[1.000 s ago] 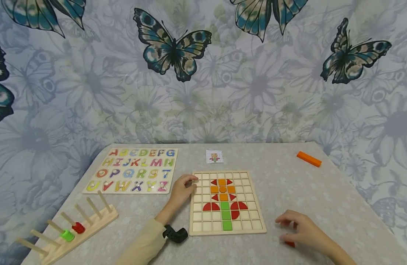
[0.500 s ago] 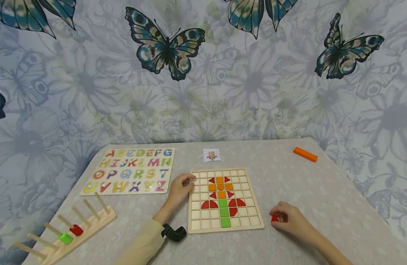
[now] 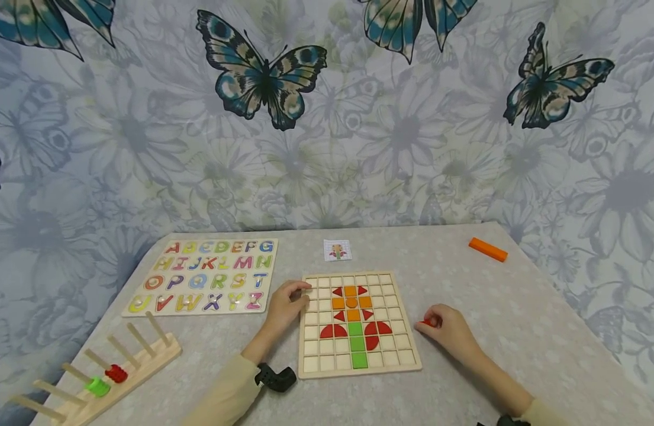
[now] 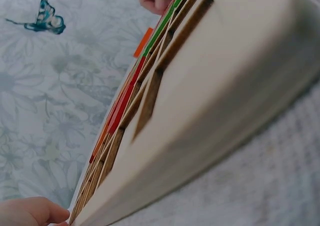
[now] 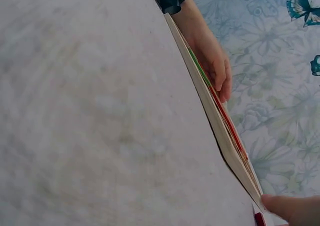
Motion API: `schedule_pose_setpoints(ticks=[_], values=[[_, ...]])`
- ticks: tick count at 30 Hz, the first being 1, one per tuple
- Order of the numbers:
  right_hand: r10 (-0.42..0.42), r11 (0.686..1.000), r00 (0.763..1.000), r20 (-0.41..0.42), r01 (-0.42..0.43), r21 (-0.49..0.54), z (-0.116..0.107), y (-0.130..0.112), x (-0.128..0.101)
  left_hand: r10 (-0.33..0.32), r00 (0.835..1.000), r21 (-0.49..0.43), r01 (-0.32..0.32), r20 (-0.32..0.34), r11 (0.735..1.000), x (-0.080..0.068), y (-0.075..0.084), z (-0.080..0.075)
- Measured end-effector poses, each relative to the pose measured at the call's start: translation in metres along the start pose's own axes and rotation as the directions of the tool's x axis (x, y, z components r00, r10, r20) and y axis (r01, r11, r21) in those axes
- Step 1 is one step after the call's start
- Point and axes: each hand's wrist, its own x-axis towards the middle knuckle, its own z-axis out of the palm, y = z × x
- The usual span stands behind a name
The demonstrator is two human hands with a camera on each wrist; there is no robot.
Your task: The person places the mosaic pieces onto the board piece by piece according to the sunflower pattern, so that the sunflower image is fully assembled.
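Observation:
A square wooden grid board (image 3: 401,358) lies in the middle of the table, with green squares, orange pieces, red triangles and red quarter-round pieces set in its cells. My left hand (image 3: 284,306) rests against the board's left edge, its fingertips on the rim. Just off the board's right side, my right hand (image 3: 450,334) pinches a small red piece (image 3: 427,322) between thumb and fingers. That red piece (image 5: 259,219) also shows at the bottom of the right wrist view, mostly cut off, so its outline cannot be made out.
Behind the board lies a small picture card (image 3: 338,251) with a flower pattern. An alphabet puzzle board (image 3: 199,277) is at the back left, and a wooden peg stand (image 3: 119,384) with green and red rings is at the front left. An orange bar (image 3: 488,249) lies back right.
My right hand has picked the red piece up from the table at the right and carried it left and away from me, toward the board. The left hand stays at the board's edge.

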Motion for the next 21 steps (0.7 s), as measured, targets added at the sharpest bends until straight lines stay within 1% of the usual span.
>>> schedule_pose_setpoints(ticks=[3,5,8,10,12,14,17,19,21], values=[[-0.02,1.0,1.0,-0.013,0.021,0.011,-0.005,0.004,-0.001,-0.01,1.0,0.005,0.01,0.01,1.0,-0.001,0.0,0.001],[-0.064,0.997,0.998,0.008,0.064,0.05,-0.01,0.008,-0.002,-0.021,1.0,-0.002,0.021,0.014,1.0,-0.001,0.0,0.001],[-0.102,0.989,0.99,0.101,0.09,0.121,-0.017,0.014,-0.003,-0.019,1.0,-0.003,0.019,0.015,1.0,-0.002,0.0,0.001],[-0.11,0.983,0.98,0.168,0.082,0.165,-0.018,0.016,-0.003,-0.016,1.0,-0.008,0.016,0.013,1.0,-0.002,0.001,0.001],[-0.103,0.979,0.974,0.203,0.063,0.196,-0.018,0.016,-0.003,-0.011,1.0,-0.006,0.011,0.011,1.0,-0.002,0.001,0.001],[-0.104,0.973,0.974,0.202,0.057,0.223,-0.016,0.015,-0.004,-0.009,1.0,-0.004,0.009,0.014,1.0,-0.002,0.001,0.0],[-0.107,0.967,0.978,0.177,0.061,0.249,-0.015,0.012,-0.004,0.0,1.0,0.003,0.0,0.015,1.0,-0.002,0.002,0.0],[-0.125,0.966,0.98,0.154,0.085,0.246,-0.013,0.01,-0.005,-0.001,1.0,0.006,0.001,0.015,1.0,-0.001,0.002,0.0],[-0.154,0.967,0.98,0.128,0.123,0.222,-0.012,0.009,-0.005,-0.002,1.0,0.006,0.002,0.014,1.0,0.0,0.002,0.0]])
